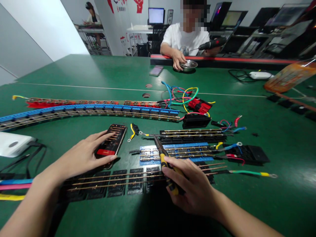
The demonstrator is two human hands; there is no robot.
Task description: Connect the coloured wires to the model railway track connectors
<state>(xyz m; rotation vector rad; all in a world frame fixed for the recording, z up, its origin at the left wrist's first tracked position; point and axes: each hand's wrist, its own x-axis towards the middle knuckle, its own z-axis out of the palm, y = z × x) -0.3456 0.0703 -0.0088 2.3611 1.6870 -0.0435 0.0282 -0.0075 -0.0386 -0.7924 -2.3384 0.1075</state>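
Observation:
My right hand [191, 184] is wrapped round long-nose pliers [161, 157] with yellow and black handles. Their jaws point away from me, over the blue strip of wired blocks [182, 152], with the tip near the left end of a black strip [192, 135]. My left hand [82, 151] lies on a smartphone [116, 136], fingers stretched apart, index finger over the screen and thumb across its lower end. The phone's screen is lit, with a red bar. Closest to me runs a row of black blocks [118, 181] with copper-coloured rods, partly hidden under both hands.
Long blue [106, 108] and red [34, 104] strips lie behind the phone. A black housing [196, 121] sits by tangled wires [192, 92]. Across the green table [81, 70], a person [184, 39] holds a power drill [213, 43] and touches a metal bowl [189, 65].

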